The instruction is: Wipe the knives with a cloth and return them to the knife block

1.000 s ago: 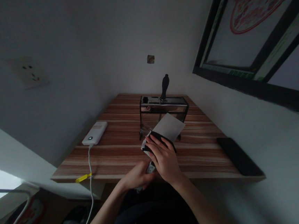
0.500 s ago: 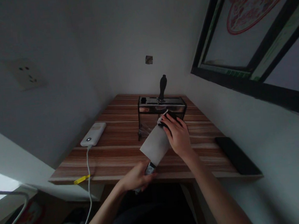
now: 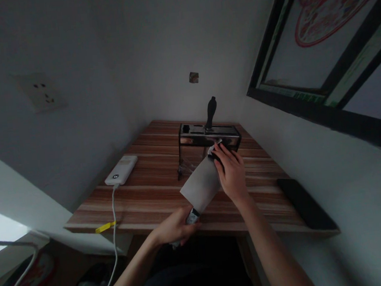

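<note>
My left hand (image 3: 175, 228) is closed round the handle of a cleaver at the near edge of the wooden table (image 3: 148, 191). The cleaver's wide pale blade (image 3: 201, 184) slants up and away to the right. At the blade's far end my right hand (image 3: 231, 171) is closed on a dark and white cloth (image 3: 215, 151) and presses it against the blade. That hand is just in front of the metal knife rack (image 3: 206, 136).
A black-handled knife (image 3: 210, 110) stands in the rack. A white power bank (image 3: 121, 170) lies at the left, its cable carrying a yellow tag (image 3: 106, 227) over the table's edge. A flat black device (image 3: 304, 203) lies at the right. Walls close in on both sides.
My right hand slid the cloth along the blade, from near the handle to the far end by the rack. The left hand stayed on the handle.
</note>
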A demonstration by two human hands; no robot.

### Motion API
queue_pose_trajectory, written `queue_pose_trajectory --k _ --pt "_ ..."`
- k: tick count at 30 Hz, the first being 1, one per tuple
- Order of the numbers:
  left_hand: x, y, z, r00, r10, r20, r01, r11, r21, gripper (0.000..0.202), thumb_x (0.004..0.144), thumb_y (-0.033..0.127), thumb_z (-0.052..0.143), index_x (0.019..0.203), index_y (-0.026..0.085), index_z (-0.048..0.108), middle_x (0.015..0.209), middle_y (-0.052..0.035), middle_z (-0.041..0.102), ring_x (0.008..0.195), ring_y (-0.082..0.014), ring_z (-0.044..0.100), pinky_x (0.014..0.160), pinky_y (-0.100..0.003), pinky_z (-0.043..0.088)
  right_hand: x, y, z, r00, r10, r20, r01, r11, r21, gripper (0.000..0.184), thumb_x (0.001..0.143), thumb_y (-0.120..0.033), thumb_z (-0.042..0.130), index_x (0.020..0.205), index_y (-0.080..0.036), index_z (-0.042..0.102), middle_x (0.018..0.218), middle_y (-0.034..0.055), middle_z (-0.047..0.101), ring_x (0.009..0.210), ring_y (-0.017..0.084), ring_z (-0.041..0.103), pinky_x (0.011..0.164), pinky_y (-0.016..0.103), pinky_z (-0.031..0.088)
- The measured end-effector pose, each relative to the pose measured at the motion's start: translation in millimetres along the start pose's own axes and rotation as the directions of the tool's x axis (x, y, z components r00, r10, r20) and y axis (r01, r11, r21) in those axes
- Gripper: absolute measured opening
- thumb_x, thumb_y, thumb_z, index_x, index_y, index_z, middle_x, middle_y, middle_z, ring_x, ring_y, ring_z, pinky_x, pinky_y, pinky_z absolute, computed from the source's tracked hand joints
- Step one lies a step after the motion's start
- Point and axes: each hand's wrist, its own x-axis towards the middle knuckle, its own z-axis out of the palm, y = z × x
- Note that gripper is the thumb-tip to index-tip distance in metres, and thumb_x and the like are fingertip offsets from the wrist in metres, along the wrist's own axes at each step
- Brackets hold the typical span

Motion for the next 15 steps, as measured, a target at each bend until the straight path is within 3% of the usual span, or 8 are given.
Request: queue_pose_trajectory --k 4,9,12,15 --pt "0.0 -0.6 -0.3 1.000 -0.003 0.017 0.003 1.000 0.002 0.015 0.081 0.029 0.051 0.079 0.018 0.041 0.047 0.0096 0.043 0.034 -0.0046 0.041 0.032 -0.012 0.027 -10.0 -9.4 -3.2 0.999 -0.020 0.025 0.019 1.000 0.013 0.030 0.094 -0.019 0.039 0.120 -0.021 0.053 0.130 0.0047 0.056 0.127 0.018 0.043 0.106 0.040 0.025" --pt "-0.1 -0.6 -0.5 1.000 0.021 -0.010 -0.021 1.000 -0.002 0.016 0.081 0.031 0.052 0.082 0.017 0.043 0.050 0.0088 0.045 0.034 -0.0037 0.041 0.032 -0.012 0.027 -31.9 -41.3 4.6 0.985 -0.087 0.151 0.072 0.992 0.103 0.031 0.093 -0.016 0.040 0.121 -0.020 0.052 0.131 0.0042 0.055 0.128 0.018 0.042 0.106 0.040 0.023" --pt "0.6 -0.1 -0.1 0.999 0.039 -0.026 -0.040 0.998 -0.040 0.014 0.079 0.025 0.051 0.088 0.016 0.045 0.051 0.0080 0.047 0.034 -0.0046 0.043 0.033 -0.013 0.030 -46.3 -62.8 11.4 0.977 -0.116 0.181 0.086 0.983 0.163 0.030 0.093 -0.017 0.040 0.121 -0.019 0.053 0.131 0.0040 0.055 0.127 0.017 0.043 0.105 0.040 0.025" --pt "0.9 -1.6 0.1 0.998 0.032 -0.045 -0.034 0.998 -0.059 0.009 0.072 0.013 0.050 0.080 0.014 0.048 0.048 0.0066 0.048 0.035 -0.0059 0.045 0.033 -0.014 0.032 -58.8 -79.6 15.4 0.974 -0.111 0.200 0.070 0.977 0.200 0.034 0.093 -0.016 0.040 0.124 -0.022 0.051 0.131 0.0026 0.055 0.127 0.017 0.043 0.104 0.039 0.027"
